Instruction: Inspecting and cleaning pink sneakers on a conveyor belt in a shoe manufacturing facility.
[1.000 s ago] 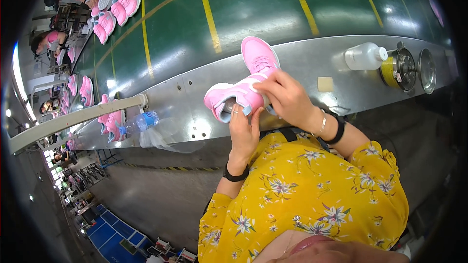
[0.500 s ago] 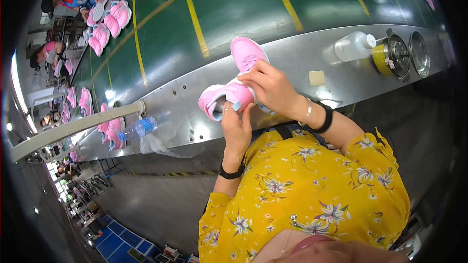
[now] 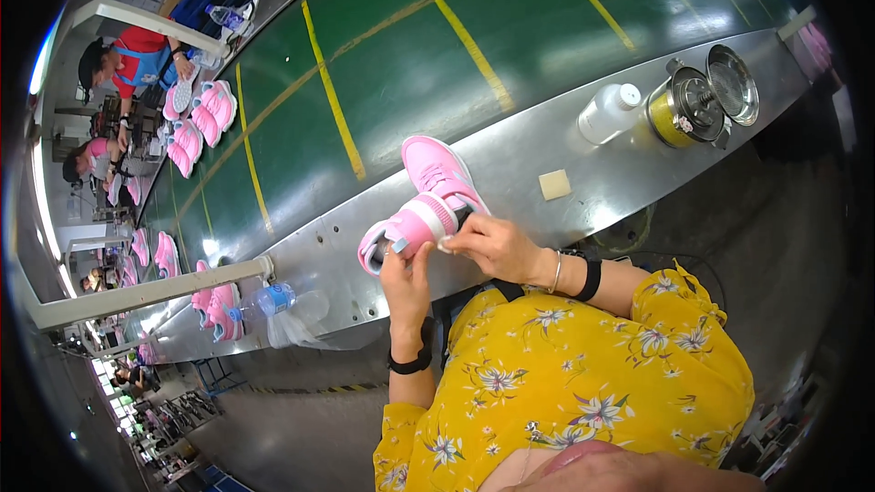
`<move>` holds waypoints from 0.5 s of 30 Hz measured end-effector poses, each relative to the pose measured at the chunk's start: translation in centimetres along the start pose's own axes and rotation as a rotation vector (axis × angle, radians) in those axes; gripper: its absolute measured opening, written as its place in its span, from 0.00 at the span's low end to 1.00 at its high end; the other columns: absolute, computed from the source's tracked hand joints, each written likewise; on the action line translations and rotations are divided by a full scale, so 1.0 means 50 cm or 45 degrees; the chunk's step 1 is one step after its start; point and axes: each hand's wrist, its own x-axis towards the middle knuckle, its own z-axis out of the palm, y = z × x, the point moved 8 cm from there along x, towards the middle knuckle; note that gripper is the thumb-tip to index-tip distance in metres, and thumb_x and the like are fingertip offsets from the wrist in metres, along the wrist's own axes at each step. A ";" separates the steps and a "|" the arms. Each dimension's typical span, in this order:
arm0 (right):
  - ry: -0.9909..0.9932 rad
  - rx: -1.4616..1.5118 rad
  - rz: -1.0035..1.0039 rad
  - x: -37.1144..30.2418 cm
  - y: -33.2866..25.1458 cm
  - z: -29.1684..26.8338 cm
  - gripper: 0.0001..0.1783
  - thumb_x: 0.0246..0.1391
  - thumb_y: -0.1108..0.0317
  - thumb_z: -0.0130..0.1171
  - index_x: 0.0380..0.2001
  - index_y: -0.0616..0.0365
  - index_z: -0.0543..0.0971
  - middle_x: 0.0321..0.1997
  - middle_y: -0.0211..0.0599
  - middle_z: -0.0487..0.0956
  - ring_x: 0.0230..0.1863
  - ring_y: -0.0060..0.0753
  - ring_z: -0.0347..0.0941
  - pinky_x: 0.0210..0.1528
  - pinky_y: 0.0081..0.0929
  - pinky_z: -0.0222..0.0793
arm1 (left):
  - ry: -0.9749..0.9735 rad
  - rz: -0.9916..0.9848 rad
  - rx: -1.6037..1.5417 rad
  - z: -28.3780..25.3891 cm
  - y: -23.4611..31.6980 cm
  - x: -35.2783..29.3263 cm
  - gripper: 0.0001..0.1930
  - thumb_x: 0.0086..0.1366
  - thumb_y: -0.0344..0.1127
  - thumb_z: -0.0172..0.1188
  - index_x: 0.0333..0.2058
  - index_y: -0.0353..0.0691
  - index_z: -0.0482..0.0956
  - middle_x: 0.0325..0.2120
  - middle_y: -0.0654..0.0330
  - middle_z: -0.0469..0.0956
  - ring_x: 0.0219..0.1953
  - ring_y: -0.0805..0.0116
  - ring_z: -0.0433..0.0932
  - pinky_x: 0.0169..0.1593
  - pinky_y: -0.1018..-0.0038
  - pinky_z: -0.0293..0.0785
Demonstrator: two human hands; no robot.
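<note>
Head view: at centre frame my left hand [image 3: 406, 275] grips the heel end of a pink shoe [image 3: 421, 205], and my right hand [image 3: 492, 246] is pinched shut on a small white scrap touching the shoe's side. The shoe lies over the steel ledge [image 3: 529, 150]. Right of it sit a sponge [image 3: 554, 184], a bottle [image 3: 609, 113] and two tins [image 3: 702, 96]. Beyond runs the green belt [image 3: 410, 46].

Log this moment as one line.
left hand: holds pink shoe | right hand: pinches its strap | second shoe: on steel ledge
</note>
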 end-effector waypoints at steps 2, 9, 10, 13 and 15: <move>-0.032 0.069 0.047 -0.023 0.022 -0.006 0.09 0.53 0.74 0.61 0.39 0.55 0.83 0.31 0.37 0.74 0.31 0.39 0.75 0.34 0.30 0.73 | -0.009 0.029 0.012 -0.024 0.004 0.011 0.11 0.64 0.26 0.63 0.43 0.30 0.76 0.35 0.61 0.81 0.35 0.78 0.77 0.40 0.79 0.73; 0.381 -0.154 0.367 -0.077 0.139 -0.161 0.10 0.52 0.77 0.63 0.38 0.56 0.84 0.34 0.37 0.77 0.34 0.37 0.75 0.37 0.28 0.72 | -0.356 0.207 0.419 -0.073 0.055 -0.006 0.12 0.55 0.26 0.66 0.39 0.36 0.77 0.36 0.51 0.78 0.42 0.47 0.76 0.49 0.62 0.72; 0.426 -0.215 0.367 -0.087 0.155 -0.183 0.09 0.52 0.77 0.63 0.38 0.56 0.84 0.33 0.37 0.77 0.35 0.38 0.75 0.37 0.29 0.72 | -0.315 0.187 0.439 -0.078 0.041 -0.004 0.12 0.55 0.26 0.66 0.39 0.36 0.77 0.36 0.51 0.78 0.42 0.47 0.76 0.49 0.62 0.72; 0.477 -0.377 0.458 -0.123 0.189 -0.233 0.09 0.53 0.77 0.62 0.38 0.57 0.83 0.34 0.37 0.78 0.36 0.37 0.76 0.39 0.29 0.71 | -0.483 0.428 0.757 -0.057 0.010 -0.018 0.13 0.51 0.27 0.67 0.36 0.37 0.76 0.36 0.52 0.77 0.44 0.48 0.73 0.51 0.59 0.69; 0.498 -0.399 0.471 -0.138 0.198 -0.257 0.10 0.54 0.78 0.61 0.40 0.58 0.83 0.35 0.38 0.78 0.37 0.37 0.76 0.40 0.28 0.72 | -0.468 0.386 0.756 -0.052 -0.011 -0.030 0.14 0.51 0.27 0.68 0.36 0.38 0.76 0.37 0.54 0.78 0.44 0.49 0.73 0.50 0.61 0.70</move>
